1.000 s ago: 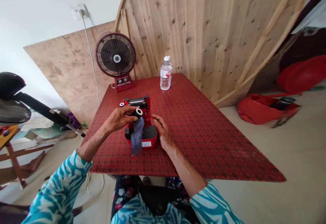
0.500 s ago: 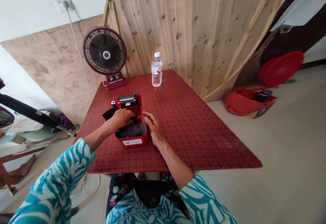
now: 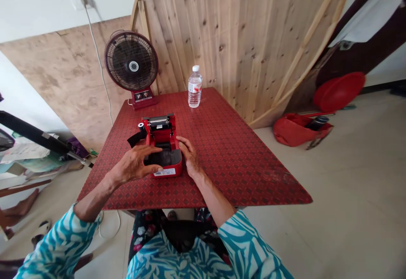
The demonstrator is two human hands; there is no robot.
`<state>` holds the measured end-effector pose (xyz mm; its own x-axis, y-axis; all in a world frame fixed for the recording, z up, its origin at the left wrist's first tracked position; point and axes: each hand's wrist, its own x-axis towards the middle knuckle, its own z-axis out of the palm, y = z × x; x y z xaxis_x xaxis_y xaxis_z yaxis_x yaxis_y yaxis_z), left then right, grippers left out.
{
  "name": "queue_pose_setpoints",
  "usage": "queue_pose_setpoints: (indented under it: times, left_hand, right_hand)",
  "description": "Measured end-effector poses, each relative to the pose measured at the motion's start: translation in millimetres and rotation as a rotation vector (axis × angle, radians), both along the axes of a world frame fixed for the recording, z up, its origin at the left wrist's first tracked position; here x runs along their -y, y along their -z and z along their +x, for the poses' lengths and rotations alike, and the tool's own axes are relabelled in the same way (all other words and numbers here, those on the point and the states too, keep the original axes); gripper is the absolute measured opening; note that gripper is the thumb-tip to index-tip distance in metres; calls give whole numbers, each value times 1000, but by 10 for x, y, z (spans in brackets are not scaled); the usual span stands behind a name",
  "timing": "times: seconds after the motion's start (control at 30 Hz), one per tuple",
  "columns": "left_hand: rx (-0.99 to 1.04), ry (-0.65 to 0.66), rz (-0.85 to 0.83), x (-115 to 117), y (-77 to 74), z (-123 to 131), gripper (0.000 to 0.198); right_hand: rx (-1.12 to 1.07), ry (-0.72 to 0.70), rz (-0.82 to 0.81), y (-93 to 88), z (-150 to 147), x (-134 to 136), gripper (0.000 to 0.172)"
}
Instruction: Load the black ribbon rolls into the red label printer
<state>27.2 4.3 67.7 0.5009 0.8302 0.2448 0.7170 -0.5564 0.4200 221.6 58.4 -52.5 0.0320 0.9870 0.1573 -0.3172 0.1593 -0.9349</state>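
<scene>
A red label printer stands on the table with its lid raised, showing a dark inside. My left hand is open at the printer's left front, thumb and fingers spread apart, nothing in them. Against the right side of the printer rests my right hand, its fingers bent along the wall and holding it. Just left of the lid is a small black roll with a white core, from which a black strip hangs over. A label with print is on the front wall.
A dark red fan and a water bottle stand at the back of the red patterned table. Behind leans a round wooden board. On the floor at right lies a red bag; a black pole slants at left.
My left hand has come up out of the printer's inside and moved back toward me and left, its fingers spreading. My right hand stays at the printer's right side.
</scene>
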Motion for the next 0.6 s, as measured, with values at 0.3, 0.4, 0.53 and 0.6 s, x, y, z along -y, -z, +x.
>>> queue_pose_setpoints:
  times: [0.3,0.4,0.53,0.6]
  left_hand:
    - [-64,51,314,127,248,70,38]
    - [-89,60,419,173,270,81,18]
    - [-98,65,565,236,305,119,15]
    - [-88,57,605,266,319,138,15]
  right_hand:
    - [9,17,3,46,4,-5,35]
    - [-12,22,-18,66,0,10,35]
    - [-34,49,-46,59,13,-93,38]
    - [-5,98,-31,-9,14,-246,43]
